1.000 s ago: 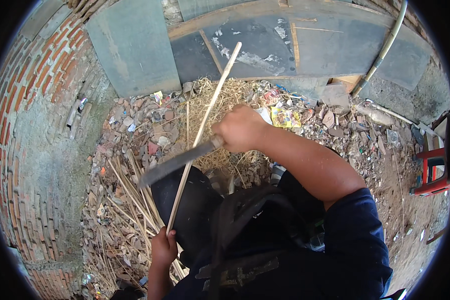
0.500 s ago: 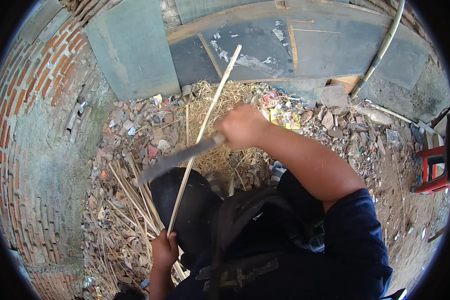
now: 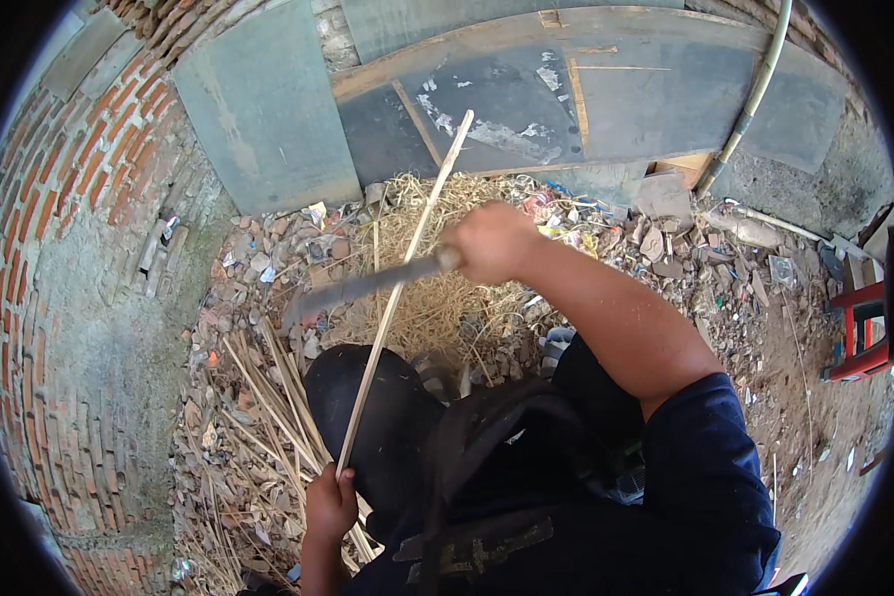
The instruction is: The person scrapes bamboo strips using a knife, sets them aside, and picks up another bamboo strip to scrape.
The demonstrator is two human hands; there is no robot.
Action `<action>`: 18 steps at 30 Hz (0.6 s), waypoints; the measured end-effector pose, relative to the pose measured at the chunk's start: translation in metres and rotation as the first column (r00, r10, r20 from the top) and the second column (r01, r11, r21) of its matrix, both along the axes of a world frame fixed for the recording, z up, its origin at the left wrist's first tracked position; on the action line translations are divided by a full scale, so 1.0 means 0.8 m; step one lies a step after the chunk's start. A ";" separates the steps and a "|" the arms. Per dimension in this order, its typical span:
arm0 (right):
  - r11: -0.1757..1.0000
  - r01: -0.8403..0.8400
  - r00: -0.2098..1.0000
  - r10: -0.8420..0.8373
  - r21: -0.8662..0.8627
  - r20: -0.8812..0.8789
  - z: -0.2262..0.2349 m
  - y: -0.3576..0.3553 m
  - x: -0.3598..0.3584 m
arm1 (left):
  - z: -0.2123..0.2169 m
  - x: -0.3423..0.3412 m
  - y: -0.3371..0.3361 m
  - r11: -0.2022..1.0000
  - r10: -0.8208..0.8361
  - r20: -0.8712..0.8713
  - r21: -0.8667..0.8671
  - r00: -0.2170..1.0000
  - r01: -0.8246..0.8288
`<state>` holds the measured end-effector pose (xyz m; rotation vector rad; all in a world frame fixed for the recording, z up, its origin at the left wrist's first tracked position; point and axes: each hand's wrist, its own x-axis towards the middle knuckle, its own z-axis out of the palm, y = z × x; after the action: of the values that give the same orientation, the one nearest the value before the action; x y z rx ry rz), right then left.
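Observation:
A long pale stick [image 3: 395, 296], which looks like split bamboo, slants up and away across my left thigh. My left hand [image 3: 330, 505] is closed round its near end. In my right hand [image 3: 491, 241] is the handle of a machete [image 3: 372, 283], fingers wrapped tight. Its dark blade reaches left across the stick's middle, and its tip is smeared by motion. Whether the edge touches the stick I cannot tell. Beneath the far part of the stick lies a heap of straw-coloured shavings [image 3: 437, 313].
Several more pale sticks [image 3: 286, 397] lie at my left side on rubble-strewn ground. A brick wall [image 3: 79, 328] stands on the left. Grey panels [image 3: 467, 109] close off the far side, with a bamboo pole [image 3: 750, 109] leaning there. A red stool [image 3: 859, 333] is at the far right.
My right hand and the machete have shifted slightly toward the right, and the blade lies a little flatter. The stick's far end sits a bit lower in view. My left hand keeps its grip.

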<state>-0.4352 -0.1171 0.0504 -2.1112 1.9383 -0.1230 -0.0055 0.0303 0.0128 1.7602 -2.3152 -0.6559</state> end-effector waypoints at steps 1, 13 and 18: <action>0.975 -0.173 0.985 0.168 -0.139 -0.050 -0.002 0.004 0.006 | 0.000 -0.003 0.000 1.000 0.010 -0.009 -0.011 1.000 -0.010; 0.971 0.163 0.982 -0.143 -0.176 0.126 0.004 -0.007 -0.044 | -0.011 0.005 -0.002 1.000 0.013 -0.067 -0.011 0.998 -0.014; 0.947 -0.258 0.966 0.248 -0.190 -0.077 0.017 0.006 -0.003 | -0.017 0.010 -0.003 1.000 -0.003 -0.085 -0.014 0.996 0.002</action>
<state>-0.4374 -0.1125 0.0637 -2.4970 1.7242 -0.2204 0.0023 0.0281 -0.0006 1.6893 -2.2605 -0.6998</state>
